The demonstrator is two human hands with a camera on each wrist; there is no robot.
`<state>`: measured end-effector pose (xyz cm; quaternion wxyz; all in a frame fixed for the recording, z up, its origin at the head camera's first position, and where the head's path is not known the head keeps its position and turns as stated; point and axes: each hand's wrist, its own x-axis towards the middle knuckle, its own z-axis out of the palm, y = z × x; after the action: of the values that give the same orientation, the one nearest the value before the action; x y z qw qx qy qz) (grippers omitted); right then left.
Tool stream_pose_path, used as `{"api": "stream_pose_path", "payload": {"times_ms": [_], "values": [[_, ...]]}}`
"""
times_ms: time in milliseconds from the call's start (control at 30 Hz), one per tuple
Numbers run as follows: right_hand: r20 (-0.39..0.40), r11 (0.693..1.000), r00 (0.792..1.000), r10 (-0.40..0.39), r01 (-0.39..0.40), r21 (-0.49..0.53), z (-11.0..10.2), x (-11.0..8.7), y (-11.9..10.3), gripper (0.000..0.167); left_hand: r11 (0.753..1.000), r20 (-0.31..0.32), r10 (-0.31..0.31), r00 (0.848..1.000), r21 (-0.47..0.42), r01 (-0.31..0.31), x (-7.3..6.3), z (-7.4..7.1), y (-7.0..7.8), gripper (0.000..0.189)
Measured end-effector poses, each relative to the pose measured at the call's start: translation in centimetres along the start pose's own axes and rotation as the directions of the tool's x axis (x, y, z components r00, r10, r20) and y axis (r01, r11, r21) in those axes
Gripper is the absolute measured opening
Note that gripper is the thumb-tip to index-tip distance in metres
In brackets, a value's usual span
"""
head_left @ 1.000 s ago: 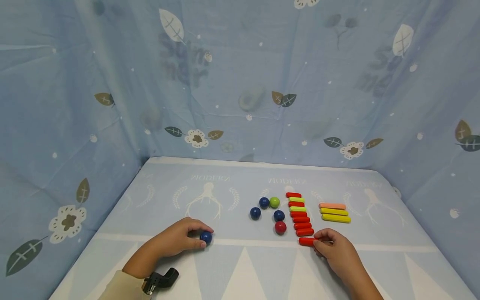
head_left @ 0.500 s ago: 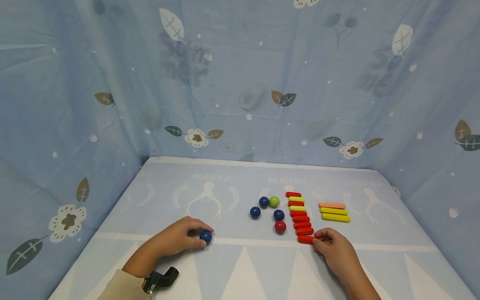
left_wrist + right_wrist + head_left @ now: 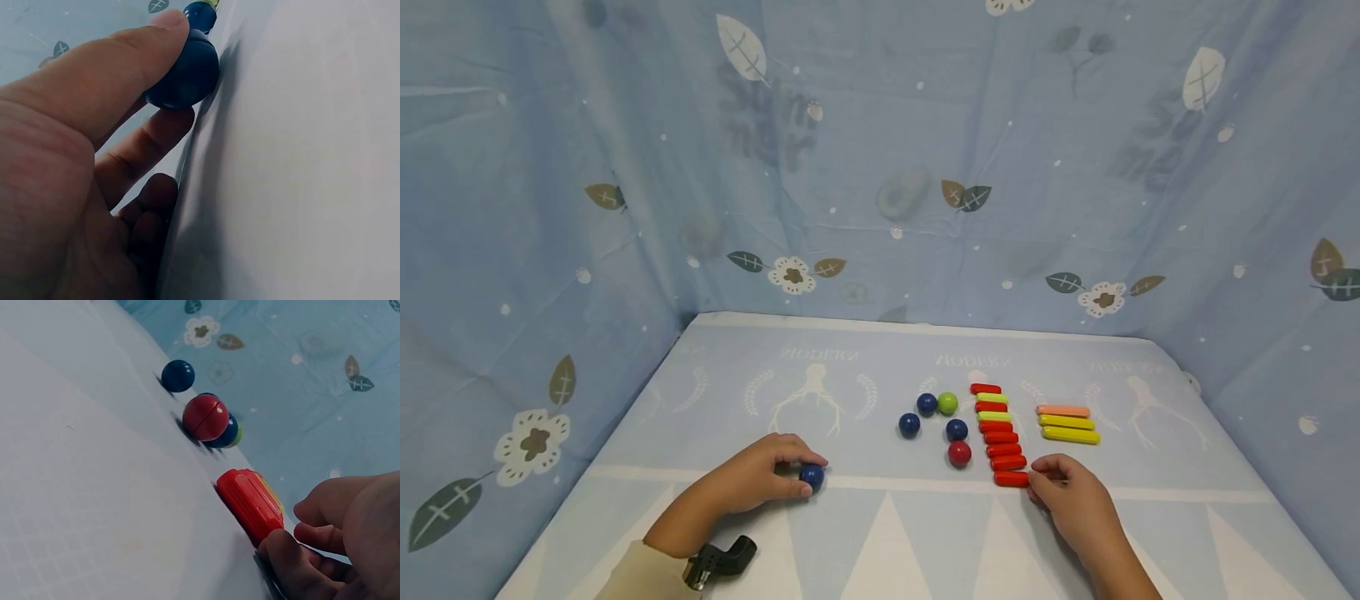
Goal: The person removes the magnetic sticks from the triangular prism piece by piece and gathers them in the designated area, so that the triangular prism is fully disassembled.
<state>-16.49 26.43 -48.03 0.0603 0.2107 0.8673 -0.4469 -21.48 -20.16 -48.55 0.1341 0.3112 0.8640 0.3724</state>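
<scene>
On the near left of the table, my left hand [image 3: 767, 477] pinches a dark blue ball [image 3: 812, 476] between thumb and fingers. The left wrist view shows this ball [image 3: 187, 75] low at the tabletop, with the thumb over its side. My right hand [image 3: 1075, 500] is at the right end of a short red stick [image 3: 1011, 479], the nearest in a column of red and lime sticks [image 3: 1000, 438]. In the right wrist view, the thumb touches the end of the ribbed red stick [image 3: 250, 503], and the index fingertip stands a little apart from it.
Left of the column lie three blue balls [image 3: 909, 426], a green ball [image 3: 947, 403] and a red ball [image 3: 959, 453]. Right of it are one orange stick [image 3: 1063, 411] and two yellow sticks [image 3: 1070, 435]. Patterned blue cloth [image 3: 880, 167] hangs behind the table.
My right hand has shifted the nearest red stick slightly left and up toward the column, and its fingertips now stand at the stick's very end. My left hand and its ball have stayed still.
</scene>
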Motion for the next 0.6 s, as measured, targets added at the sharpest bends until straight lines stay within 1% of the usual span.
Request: {"api": "stream_pose_path", "payload": {"times_ms": [100, 167, 300, 367, 467, 600], "values": [[-0.01, 1.0, 1.0, 0.018, -0.018, 0.008, -0.1, 0.0, -0.1, 0.027, 1.0, -0.006, -0.013, 1.0, 0.012, 0.013, 0.1, 0.1, 0.2, 0.043], [-0.018, 1.0, 0.999, 0.029, -0.029, 0.013, -0.1, 0.0, -0.1, 0.027, 0.999, -0.012, -0.033, 0.999, 0.027, 0.034, 0.2, 0.3, 0.3, 0.043], [-0.022, 0.998, 0.999, 0.048, -0.047, 0.033, -0.2, -0.2, -0.2, 0.028, 0.994, -0.032, -0.094, 0.995, 0.044, 0.096, 0.6, 0.6, 1.1, 0.044], [-0.019, 0.998, 0.998, 0.055, -0.054, 0.044, -0.3, -0.3, -0.2, 0.028, 0.991, -0.038, -0.127, 0.991, 0.035, 0.128, 1.0, 0.8, 1.7, 0.045], [-0.018, 0.997, 0.998, 0.055, -0.054, 0.063, -0.2, -0.2, -0.1, 0.029, 0.985, -0.045, -0.17, 0.984, 0.025, 0.171, 1.9, 1.5, 2.7, 0.043], [-0.016, 0.996, 0.998, 0.054, -0.053, 0.075, -0.1, -0.1, 0.1, 0.029, 0.98, -0.035, -0.192, 0.981, 0.047, 0.193, 3.6, 2.5, 4.4, 0.038]]}}
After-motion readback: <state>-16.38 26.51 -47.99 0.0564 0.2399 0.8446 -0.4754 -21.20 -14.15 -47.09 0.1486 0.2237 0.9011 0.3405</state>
